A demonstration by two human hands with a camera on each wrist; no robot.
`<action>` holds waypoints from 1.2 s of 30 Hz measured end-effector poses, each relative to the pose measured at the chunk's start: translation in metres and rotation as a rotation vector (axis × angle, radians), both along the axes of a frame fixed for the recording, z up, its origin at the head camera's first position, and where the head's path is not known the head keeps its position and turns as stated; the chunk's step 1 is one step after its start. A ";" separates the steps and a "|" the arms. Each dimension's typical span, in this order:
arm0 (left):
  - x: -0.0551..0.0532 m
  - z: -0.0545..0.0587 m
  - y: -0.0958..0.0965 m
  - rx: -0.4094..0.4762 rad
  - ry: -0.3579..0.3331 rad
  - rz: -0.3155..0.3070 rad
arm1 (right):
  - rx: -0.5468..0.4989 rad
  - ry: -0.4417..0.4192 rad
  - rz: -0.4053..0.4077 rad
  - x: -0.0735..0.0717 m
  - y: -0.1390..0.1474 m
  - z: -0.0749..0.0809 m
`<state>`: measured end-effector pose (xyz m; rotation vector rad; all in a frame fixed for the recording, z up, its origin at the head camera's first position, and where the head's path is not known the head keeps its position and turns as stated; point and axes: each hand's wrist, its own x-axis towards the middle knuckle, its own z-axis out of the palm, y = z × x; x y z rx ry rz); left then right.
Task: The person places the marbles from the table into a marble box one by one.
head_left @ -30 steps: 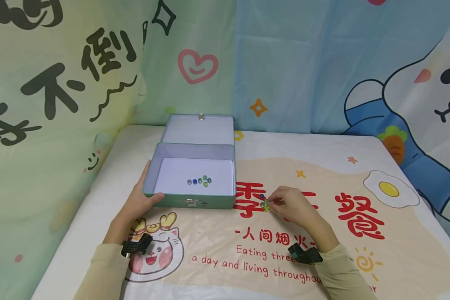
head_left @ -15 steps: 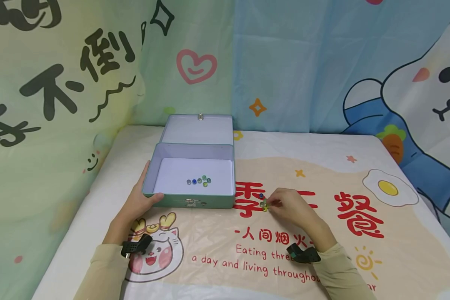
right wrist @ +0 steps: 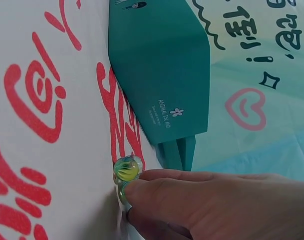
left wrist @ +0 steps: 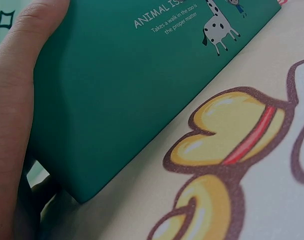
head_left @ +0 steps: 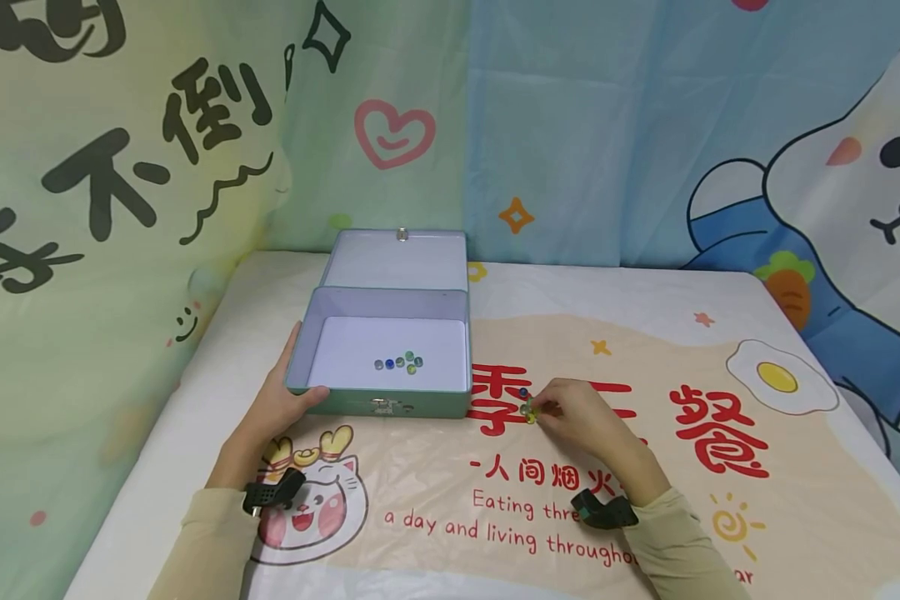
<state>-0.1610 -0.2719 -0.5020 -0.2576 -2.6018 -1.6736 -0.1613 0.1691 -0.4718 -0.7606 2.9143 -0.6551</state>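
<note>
An open green tin box (head_left: 393, 404) stands on the table, its pale inside holding several glass marbles (head_left: 399, 362). My left hand (head_left: 283, 400) grips its front left corner, thumb over the front rim and fingers along the left side. In the left wrist view the green wall (left wrist: 117, 100) fills the space beside the hand. Right of the box, my right hand (head_left: 581, 417) pinches a greenish marble (right wrist: 124, 194) between thumb and fingers, low at the tabletop. Touching close by is a yellow-green marble (right wrist: 127, 169), with a clear one behind. A dark blue marble (head_left: 523, 392) lies just beyond.
The box's lid (head_left: 397, 258) leans back, hinged at the far side. A printed cloth (head_left: 420, 492) with red lettering covers the table. Behind it hangs a patterned curtain (head_left: 555, 125). Each wrist wears a black strap device.
My right hand has shifted slightly down and left at the marbles. The left hand and box stay in place, and the marbles inside look the same.
</note>
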 end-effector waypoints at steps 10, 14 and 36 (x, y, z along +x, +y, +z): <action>0.000 0.000 0.000 -0.005 0.008 0.002 | 0.024 0.022 -0.018 0.002 -0.003 -0.001; -0.001 -0.002 -0.001 -0.003 0.008 0.000 | 0.028 0.028 -0.025 0.003 -0.005 -0.001; 0.000 -0.001 -0.001 -0.001 0.009 -0.007 | 0.023 0.040 -0.050 0.002 -0.004 -0.003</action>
